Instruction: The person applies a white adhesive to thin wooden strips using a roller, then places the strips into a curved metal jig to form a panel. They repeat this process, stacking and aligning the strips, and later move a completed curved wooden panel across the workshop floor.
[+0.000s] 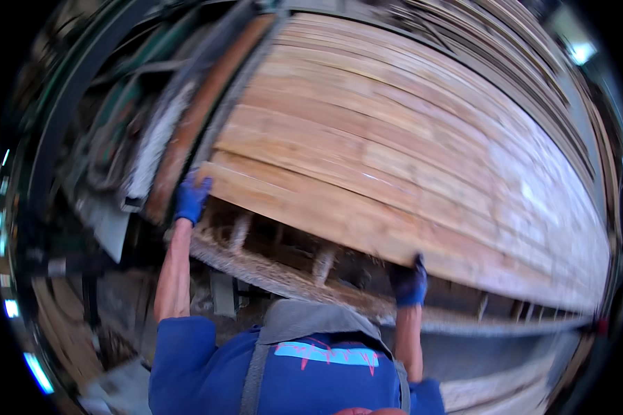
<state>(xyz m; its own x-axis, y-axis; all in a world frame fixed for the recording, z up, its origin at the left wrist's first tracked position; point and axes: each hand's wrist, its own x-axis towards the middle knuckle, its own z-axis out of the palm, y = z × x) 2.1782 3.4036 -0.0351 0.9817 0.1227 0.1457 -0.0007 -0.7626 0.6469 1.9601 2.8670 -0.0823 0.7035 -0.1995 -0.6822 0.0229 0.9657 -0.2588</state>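
Observation:
A long, light-brown wooden board (pixel 291 214) lies along the near side of a row of similar boards (pixel 367 124). My left hand (pixel 192 199), in a blue glove, grips its left end at the corner. Farther right, my right hand (pixel 409 283), also gloved in blue, holds the board's near edge; its thumb points up over the edge and the other fingers are hard to see. Both forearms are bare below blue sleeves. Motion smears much of the picture.
Left of the boards runs a reddish-brown beam (pixel 208 86) beside a pale metal rail (pixel 160 142). Below the near board, a sawdust-covered ledge (pixel 256 272) carries short rollers or posts (pixel 323 265). Long stacked strips (pixel 512 48) curve along the far side.

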